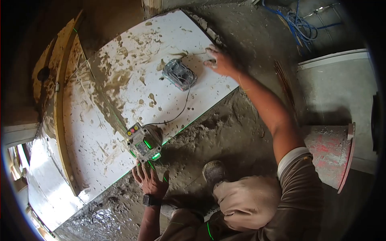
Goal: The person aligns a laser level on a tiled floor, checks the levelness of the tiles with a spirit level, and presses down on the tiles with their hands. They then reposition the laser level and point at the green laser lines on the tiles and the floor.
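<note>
Standing on the board (pixel 211 86) by its near edge, apparently for flat support, the laser level (pixel 141 145) has the spread left hand (pixel 150 183) beside it, the open right hand (pixel 221 63) at the right edge.

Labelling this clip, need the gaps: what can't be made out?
All in the head view:
Laser level: button markings, too small to read.
Left hand: whether its fingertips touch the level, too small to tell.
Watch: display, too small to read.
Blue cable: partly cut off by the top edge.
</note>
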`<state>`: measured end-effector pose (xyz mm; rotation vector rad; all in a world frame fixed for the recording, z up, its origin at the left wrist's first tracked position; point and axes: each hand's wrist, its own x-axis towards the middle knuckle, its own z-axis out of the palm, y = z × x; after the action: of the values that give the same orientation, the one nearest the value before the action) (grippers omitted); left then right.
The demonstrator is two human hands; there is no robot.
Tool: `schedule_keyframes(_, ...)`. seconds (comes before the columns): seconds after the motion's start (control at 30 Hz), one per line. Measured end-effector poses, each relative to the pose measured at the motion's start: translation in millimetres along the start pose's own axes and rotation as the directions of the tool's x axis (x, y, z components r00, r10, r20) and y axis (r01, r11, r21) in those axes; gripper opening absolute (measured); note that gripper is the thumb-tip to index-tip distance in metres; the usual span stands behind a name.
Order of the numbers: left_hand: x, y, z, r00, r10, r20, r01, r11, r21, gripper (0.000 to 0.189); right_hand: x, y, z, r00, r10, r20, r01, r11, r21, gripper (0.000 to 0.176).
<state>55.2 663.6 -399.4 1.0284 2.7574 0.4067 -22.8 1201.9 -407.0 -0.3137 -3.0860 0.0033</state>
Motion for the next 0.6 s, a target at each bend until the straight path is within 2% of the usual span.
schedule_keyframes(0.03, 0.0, 1.9, -0.7, 1.000, -0.015, 0.008, 0.015, 1.000, 0.003, 0.078, -9.2, -6.2, 13.1, 0.992, 0.048, -0.115, -0.041, 0.997, 0.058, 0.060)
schedule_keyframes(0.1, -1.3, -0.4, 1.3, 1.000, -0.016, 0.017, 0.015, 1.000, 0.020, 0.080, -26.5, -23.2, 28.8, 0.968, 0.152, -0.199, -0.117, 0.977, 0.177, 0.051)
schedule_keyframes(0.13, -1.5, -0.8, 1.1, 1.000, 0.004, 0.011, -0.004, 1.000, 0.019, 0.080, -37.1, -34.3, 32.4, 0.950, 0.217, -0.224, -0.161, 0.956, 0.246, 0.047)
schedule_keyframes(0.2, -0.7, 0.0, -0.9, 1.000, -0.014, 0.018, 0.013, 0.999, 0.029, 0.082, -60.6, -64.1, 17.6, 0.941, 0.298, -0.164, -0.235, 0.919, 0.316, 0.044)
schedule_keyframes(0.23, -0.2, 0.3, -2.7, 1.000, -0.006, 0.018, 0.006, 1.000, 0.019, 0.082, -71.5, -74.6, 11.0, 0.948, 0.255, -0.188, -0.193, 0.935, 0.297, 0.043)
schedule_keyframes(0.27, 1.9, 0.8, -3.7, 1.000, 0.011, 0.015, -0.012, 1.000, 0.019, 0.082, -82.9, -86.7, 7.2, 0.949, 0.280, -0.146, -0.222, 0.920, 0.325, 0.043)
schedule_keyframes(0.33, 2.6, 2.7, -5.6, 1.000, 0.012, 0.012, -0.012, 1.000, 0.023, 0.082, -100.1, -96.3, 9.5, 0.946, 0.205, -0.250, -0.137, 0.954, 0.266, 0.043)
schedule_keyframes(0.47, 4.6, 3.9, -8.0, 0.999, 0.017, -0.038, -0.018, 1.000, -0.024, 0.078, -114.0, -104.4, 5.8, 0.948, 0.185, -0.258, -0.108, 0.952, 0.286, 0.043)
schedule_keyframes(0.53, 1.5, -7.5, -3.3, 0.997, 0.034, -0.063, -0.036, 0.999, -0.022, 0.077, -118.0, -109.8, -2.8, 0.950, 0.244, -0.195, -0.154, 0.910, 0.385, 0.041)
schedule_keyframes(0.57, 3.6, -8.9, -5.9, 0.999, 0.002, -0.050, -0.003, 1.000, -0.028, 0.075, -119.7, -119.4, -4.5, 0.929, 0.248, -0.275, -0.107, 0.890, 0.443, 0.036)
schedule_keyframes(0.6, 5.1, -10.5, -7.5, 0.999, -0.029, -0.034, 0.028, 0.999, -0.036, 0.073, -124.9, -128.0, -7.3, 0.930, 0.245, -0.274, -0.105, 0.891, 0.441, 0.036)
